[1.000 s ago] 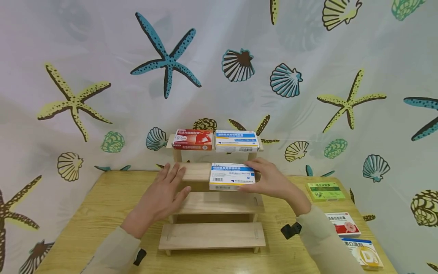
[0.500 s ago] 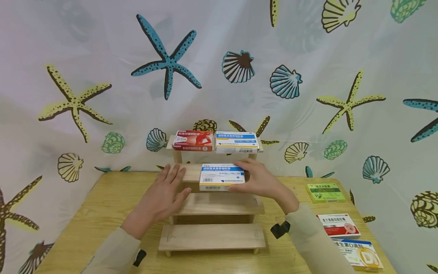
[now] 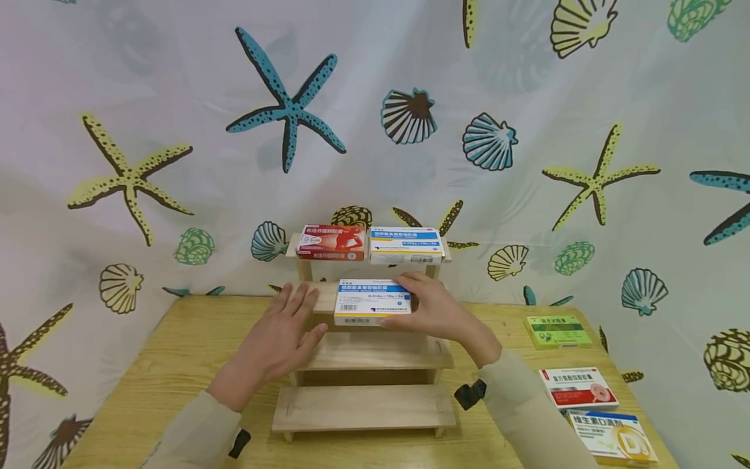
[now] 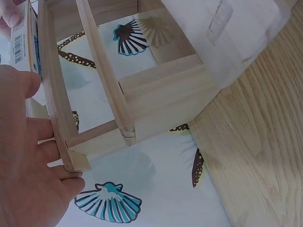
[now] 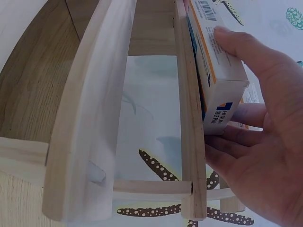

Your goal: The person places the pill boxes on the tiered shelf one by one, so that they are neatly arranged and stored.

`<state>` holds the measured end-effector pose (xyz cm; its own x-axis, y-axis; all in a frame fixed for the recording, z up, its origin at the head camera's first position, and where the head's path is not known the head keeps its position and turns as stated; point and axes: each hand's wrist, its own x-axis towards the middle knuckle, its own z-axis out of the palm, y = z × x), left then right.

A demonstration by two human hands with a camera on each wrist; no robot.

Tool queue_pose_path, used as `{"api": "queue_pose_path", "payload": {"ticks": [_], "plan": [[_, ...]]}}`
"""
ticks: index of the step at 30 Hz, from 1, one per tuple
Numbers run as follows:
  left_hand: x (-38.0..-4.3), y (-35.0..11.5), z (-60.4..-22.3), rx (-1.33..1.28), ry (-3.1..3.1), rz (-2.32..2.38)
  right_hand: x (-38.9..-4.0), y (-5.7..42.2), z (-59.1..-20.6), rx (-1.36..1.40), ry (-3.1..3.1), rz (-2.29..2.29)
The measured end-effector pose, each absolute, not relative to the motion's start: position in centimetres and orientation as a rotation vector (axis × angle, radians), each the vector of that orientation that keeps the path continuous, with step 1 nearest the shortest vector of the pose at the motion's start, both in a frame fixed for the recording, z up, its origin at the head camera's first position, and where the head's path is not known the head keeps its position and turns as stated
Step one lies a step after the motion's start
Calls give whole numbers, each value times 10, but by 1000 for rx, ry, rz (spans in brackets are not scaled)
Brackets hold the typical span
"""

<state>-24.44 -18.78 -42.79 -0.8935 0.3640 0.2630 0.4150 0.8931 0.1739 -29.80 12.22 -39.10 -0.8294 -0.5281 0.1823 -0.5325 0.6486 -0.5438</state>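
A white and blue medicine box (image 3: 370, 301) lies flat on the second-highest step of a wooden tiered stand (image 3: 363, 405). My right hand (image 3: 438, 311) holds this box by its right end, thumb along the near side and fingers behind, as the right wrist view of the box (image 5: 218, 71) shows. My left hand (image 3: 274, 340) rests on the left end of the same step, its fingers extended. In the left wrist view, the fingers (image 4: 41, 128) touch the end of the board, and the thumb is close to the box.
On the top step sit a red medicine box (image 3: 331, 242) and another white and blue box (image 3: 405, 245). To the right on the table (image 3: 199, 339) lie a green box (image 3: 558, 330), a red and white box (image 3: 579, 387) and a vitamin D box (image 3: 612, 435). A patterned cloth (image 3: 375, 176) hangs behind.
My right hand has moved the white and blue box leftward along the second-highest step, nearer my left hand. The left hand has stayed in place.
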Motion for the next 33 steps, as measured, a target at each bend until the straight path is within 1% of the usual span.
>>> {"api": "queue_pose_path", "payload": {"ticks": [33], "plan": [[-245, -187, -428, -575, -2836, -362, -309, 112, -392, 951, -2858, 868]]}}
